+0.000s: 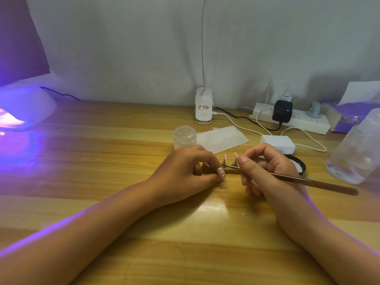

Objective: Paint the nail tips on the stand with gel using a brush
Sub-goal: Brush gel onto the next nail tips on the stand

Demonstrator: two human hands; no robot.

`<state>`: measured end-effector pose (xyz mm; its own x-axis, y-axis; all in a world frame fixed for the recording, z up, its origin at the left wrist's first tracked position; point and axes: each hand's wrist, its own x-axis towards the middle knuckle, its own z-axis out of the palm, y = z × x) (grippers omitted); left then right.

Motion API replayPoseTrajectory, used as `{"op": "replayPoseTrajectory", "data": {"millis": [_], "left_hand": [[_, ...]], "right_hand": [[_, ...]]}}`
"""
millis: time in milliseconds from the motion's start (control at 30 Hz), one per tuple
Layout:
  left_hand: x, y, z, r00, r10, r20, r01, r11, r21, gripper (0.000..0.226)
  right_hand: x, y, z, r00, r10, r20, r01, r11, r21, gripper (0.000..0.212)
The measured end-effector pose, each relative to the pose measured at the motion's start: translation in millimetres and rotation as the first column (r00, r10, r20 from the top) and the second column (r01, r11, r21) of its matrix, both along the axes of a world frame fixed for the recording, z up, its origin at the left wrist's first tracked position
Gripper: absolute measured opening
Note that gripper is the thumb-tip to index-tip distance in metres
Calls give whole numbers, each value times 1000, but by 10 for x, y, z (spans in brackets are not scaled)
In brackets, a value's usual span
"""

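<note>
Your right hand pinches the gel brush between thumb and curled fingers, the handle trailing out to the right and the metal ferrule pointing left toward the nail-tip stand. Your left hand curls around the stand's left end, thumb and forefinger holding a pink dotted nail tip there. Two more pink nail tips stand upright just beyond the brush tip, between both hands. Just behind your left hand sits a small clear jar; behind your right hand lies a black lid. Far left of the grip a UV nail lamp glows purple on the wooden table.
</note>
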<state>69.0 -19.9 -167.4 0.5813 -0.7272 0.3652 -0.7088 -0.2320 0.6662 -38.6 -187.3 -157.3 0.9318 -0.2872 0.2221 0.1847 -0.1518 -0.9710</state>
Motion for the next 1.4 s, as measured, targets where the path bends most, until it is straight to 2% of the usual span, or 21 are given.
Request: {"op": "replayPoseTrajectory", "data": {"millis": [133,467,633,733,1033,1200,1400], "left_hand": [[-15,-3,4,1000,9,11,-9,1000,-2,8],[-5,-11,-9,999,24,22,-24,1000,13,9],[-2,-2,-5,1000,4,31,-5,1000,18,9],[-6,-2,2,1000,-9,17,9,1000,10,9],[-1,-3,-1,1000,-11,28,11,1000,23,11],[6,-6,-11,1000,-24,9,24,1000,8,14],[4,4,-1,999,-42,8,42,999,11,15]], "right_hand": [[13,-18,-40,1000,4,9,-4,999,-43,8],[32,-22,-66,1000,-19,-8,18,988,-152,29],[50,-32,-76,999,-33,-13,32,993,-113,21],[36,-12,-60,998,-55,9,55,993,-106,24],[42,-19,-62,999,-20,-33,12,976,-218,20],[41,-32,-70,999,-31,-38,21,975,-221,16],[33,-17,-54,996,-88,-1,88,994,-65,24]]}}
